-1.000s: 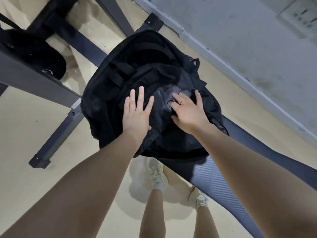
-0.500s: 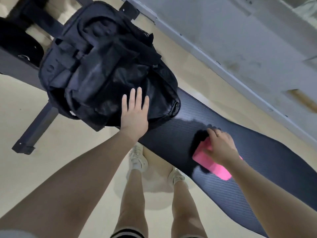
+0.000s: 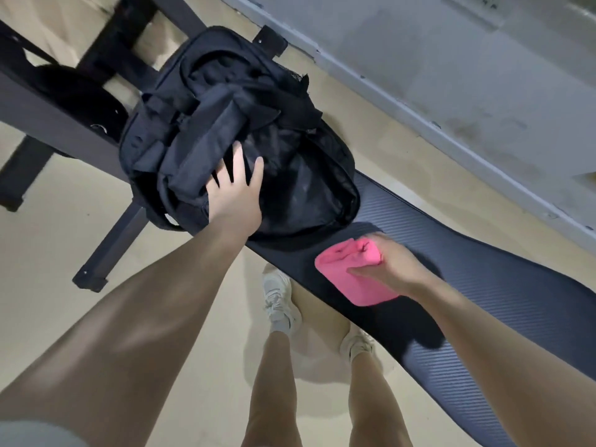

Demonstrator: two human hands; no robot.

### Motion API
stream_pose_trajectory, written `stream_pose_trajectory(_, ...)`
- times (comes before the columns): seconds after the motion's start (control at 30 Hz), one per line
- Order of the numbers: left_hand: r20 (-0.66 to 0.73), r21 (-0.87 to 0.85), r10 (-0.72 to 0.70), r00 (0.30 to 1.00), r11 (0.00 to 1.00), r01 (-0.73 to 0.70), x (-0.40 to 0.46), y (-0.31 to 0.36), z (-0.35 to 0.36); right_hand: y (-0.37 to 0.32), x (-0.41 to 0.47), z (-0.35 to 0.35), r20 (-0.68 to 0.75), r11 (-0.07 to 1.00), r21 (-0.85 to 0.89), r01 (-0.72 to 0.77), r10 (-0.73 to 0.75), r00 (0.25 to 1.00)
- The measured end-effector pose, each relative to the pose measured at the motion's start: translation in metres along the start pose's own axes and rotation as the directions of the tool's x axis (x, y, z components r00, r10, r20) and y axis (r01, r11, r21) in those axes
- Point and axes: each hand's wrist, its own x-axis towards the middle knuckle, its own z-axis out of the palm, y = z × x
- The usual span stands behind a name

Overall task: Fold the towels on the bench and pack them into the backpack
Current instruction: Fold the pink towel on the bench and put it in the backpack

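1. Towel [image 3: 353,279], pink and folded, is gripped by the right hand [image 3: 392,266]: thumb lies across its top face, fingers curl round its far, bunched end. It sits low over the worktop [image 3: 483,304], just beside the backpack; whether it touches the surface I cannot tell.
2. Left hand [image 3: 237,191] presses on the backpack [image 3: 242,130] with fingers spread and fairly straight, fingertips tucked under a fold of the flap and straps, which are bunched to the left.
3. Backpack, black, lies on the far-left end of the worktop with its main compartment gaping and its dark mesh lining exposed on the right side.
4. Worktop is a long, narrow padded bench with a dark ribbed cover, running diagonally from upper left to lower right; the hands cast shadows on it.
5. Black metal frame legs [image 3: 106,250] stand on the beige floor [image 3: 48,253] at left.
6. A grey wall with a pale skirting board [image 3: 419,117] runs behind the worktop.
7. The person's bare legs and white shoes [image 3: 280,304] stand on the floor near the worktop's edge.
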Motion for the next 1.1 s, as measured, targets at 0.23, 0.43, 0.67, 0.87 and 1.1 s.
stream_pose_trajectory(0.23,0.007,-0.020,0.101,0.995,0.995,-0.101,0.032,-0.032,0.006,-0.069,0.074,0.009,-0.305,0.976,0.191,-0.104,0.159,0.939)
stream_pose_trajectory(0.43,0.079,-0.071,0.178,0.981,0.982,-0.172,0.067,-0.043,0.031,-0.099,0.125,0.015,-0.439,0.995,0.012,-0.104,0.098,0.893)
stream_pose_trajectory(0.67,0.005,-0.150,0.162,0.987,0.976,-0.160,0.082,-0.025,0.045,-0.093,0.167,0.015,-0.492,0.966,-0.251,-0.063,-0.071,0.867)
stream_pose_trajectory(0.87,0.046,-0.195,0.232,0.972,0.956,-0.219,0.086,-0.035,0.033,-0.088,0.152,0.034,-0.597,0.770,-0.609,-0.190,-0.287,0.749)
stream_pose_trajectory(1.1,0.100,-0.260,0.345,0.933,0.915,-0.310,0.087,-0.059,0.007,-0.064,0.127,0.077,-0.379,0.727,-0.664,-0.173,-0.128,0.917)
